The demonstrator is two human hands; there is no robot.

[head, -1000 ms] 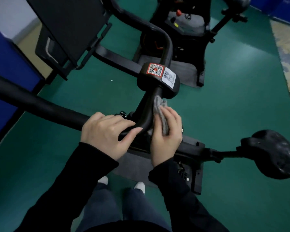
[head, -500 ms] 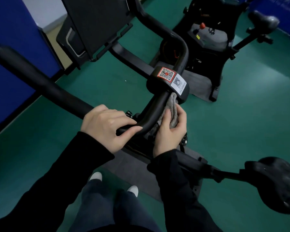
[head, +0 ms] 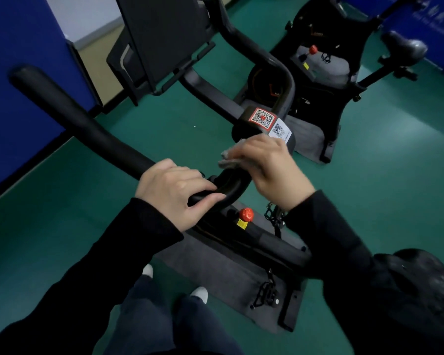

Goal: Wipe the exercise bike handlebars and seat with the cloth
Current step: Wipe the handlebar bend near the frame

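**Handlebar Wipe: Hand Positions**

From my remote station I see the handlebar [head: 87, 124] running in from the upper left. The left hand [head: 174, 193] grips it, fingers and thumb curled round the bar. Just beside it, the right hand [head: 269, 170] holds the grey cloth [head: 228, 160] against the bar's bend. The seat [head: 426, 285] sits lower right, untouched.

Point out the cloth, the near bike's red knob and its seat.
cloth [head: 227, 162]: head view, exposed grey edge.
red knob [head: 246, 214]: head view, its cap.
seat [head: 426, 285]: head view, top surface.
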